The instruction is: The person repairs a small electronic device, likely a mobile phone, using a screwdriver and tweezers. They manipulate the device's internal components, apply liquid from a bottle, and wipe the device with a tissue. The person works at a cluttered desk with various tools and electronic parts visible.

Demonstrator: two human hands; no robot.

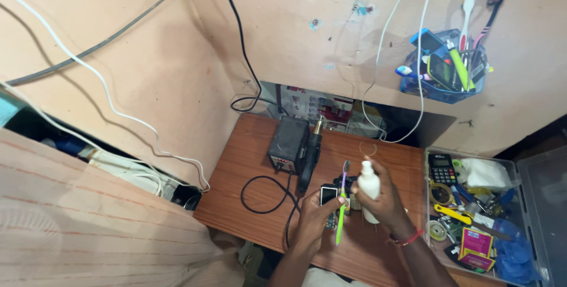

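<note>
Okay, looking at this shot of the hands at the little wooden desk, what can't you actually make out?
Head view, the only one:
- Small device under the left hand: fingers and the green toothbrush cover most of it.
- White bottle in the right hand: its lower part is hidden by the fingers.
- Clear plastic tray: cut off by the right edge.
- Small parts in the tray: too small to identify.

Wooden table (248, 163) with black box (289, 143), parts tray (520, 172)
</note>
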